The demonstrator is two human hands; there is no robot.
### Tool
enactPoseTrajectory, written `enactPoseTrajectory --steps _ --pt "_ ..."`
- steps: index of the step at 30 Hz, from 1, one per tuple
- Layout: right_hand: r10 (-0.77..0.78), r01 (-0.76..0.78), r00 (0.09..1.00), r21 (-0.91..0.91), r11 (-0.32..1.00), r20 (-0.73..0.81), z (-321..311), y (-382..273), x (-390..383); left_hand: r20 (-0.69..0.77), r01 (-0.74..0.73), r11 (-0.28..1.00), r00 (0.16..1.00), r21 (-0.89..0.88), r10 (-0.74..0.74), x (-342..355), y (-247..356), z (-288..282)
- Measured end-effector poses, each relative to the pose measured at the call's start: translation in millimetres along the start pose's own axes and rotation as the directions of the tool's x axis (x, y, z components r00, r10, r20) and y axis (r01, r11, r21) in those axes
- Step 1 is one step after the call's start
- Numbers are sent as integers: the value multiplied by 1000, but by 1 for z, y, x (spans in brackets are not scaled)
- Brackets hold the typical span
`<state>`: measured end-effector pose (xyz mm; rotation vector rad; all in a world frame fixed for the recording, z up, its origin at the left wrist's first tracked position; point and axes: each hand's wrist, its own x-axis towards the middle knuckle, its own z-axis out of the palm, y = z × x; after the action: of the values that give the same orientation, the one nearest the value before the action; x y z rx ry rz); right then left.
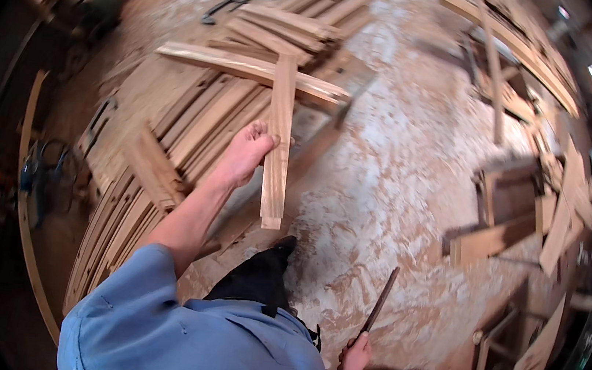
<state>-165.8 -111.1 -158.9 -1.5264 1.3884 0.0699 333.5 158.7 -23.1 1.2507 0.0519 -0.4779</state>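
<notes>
My left hand [250,151] is closed on the edge of a pale wooden board [275,175], about midway along it. A short tenon steps in at the board's near end. Its far end overlaps a longer timber [215,62] lying crosswise over the pile; whether the two touch or are joined, I cannot tell. Low at my right side, my right hand [356,355] is wrapped round one end of a long, thin, dark bar [382,299], which looks like a file. The bar points up and away from me.
Stacked timbers [201,118] with mortise slots lie left and ahead, a short board [152,167] across them. A dark clamp [230,7] rests beyond. Wooden frames and offcuts [496,239] stand at right. Dust and shavings cover the floor [386,174].
</notes>
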Motion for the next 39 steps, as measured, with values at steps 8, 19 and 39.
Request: enactPoseTrajectory --steps 8,19,39 --pt "-27 70 971 174 982 -239 -35 163 -125 565 14 1000 824 23 -25 -135 -89 207" --pt "352 55 630 492 869 -692 -88 387 -319 807 640 641 55 424 -588 -437 -252 414" --pt "886 288 0 848 444 -464 -151 538 -472 493 -223 562 -297 797 -818 -992 -612 525"
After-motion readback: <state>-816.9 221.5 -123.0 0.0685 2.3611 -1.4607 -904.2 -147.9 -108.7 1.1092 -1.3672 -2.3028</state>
